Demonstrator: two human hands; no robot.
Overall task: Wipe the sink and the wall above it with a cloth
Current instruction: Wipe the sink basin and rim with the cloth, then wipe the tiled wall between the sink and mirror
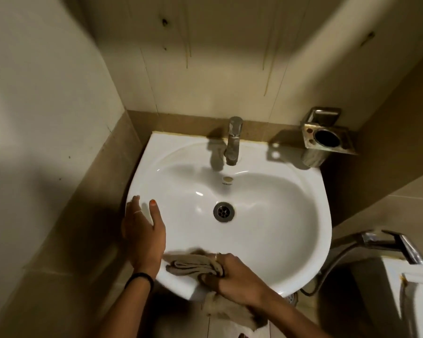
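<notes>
The right hand [232, 276] has its fingers [216, 261] closed around the cloth [193, 264] on the sink [279, 240] front edge. The left hand [142, 235] lies flat on the rim, fingers spread wide.

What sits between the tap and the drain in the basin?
Head view: only the small overflow hole lies between tap and drain; otherwise bare white basin.

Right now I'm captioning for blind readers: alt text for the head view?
The right hand presses a beige cloth on the near rim of a white sink; the left hand rests on its left rim. A tap stands behind.
</notes>
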